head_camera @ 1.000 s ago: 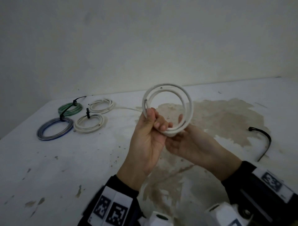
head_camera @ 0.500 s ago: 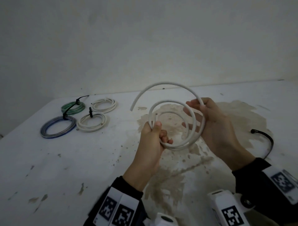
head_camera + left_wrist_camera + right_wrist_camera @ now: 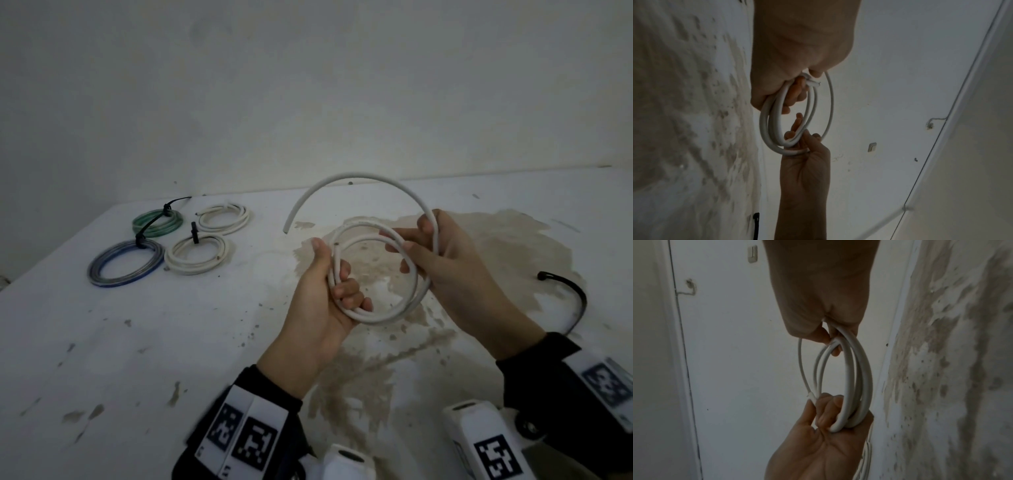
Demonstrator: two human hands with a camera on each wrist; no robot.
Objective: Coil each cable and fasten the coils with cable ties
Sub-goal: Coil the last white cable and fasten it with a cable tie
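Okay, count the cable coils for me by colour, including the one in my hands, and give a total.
White: 3, the held coil, the tied coil, the far coil
Green: 1, green coil
Blue: 1, blue coil
Total: 5

A white table [image 3: 102, 342], chipped and marked by a broad brown stain [image 3: 479, 246] at centre right, filled the lower frame. Behind it rose a plain pale wall [image 3: 308, 85] in dim light. A wall switch [image 3: 872, 147] showed at the centre of the left wrist view.
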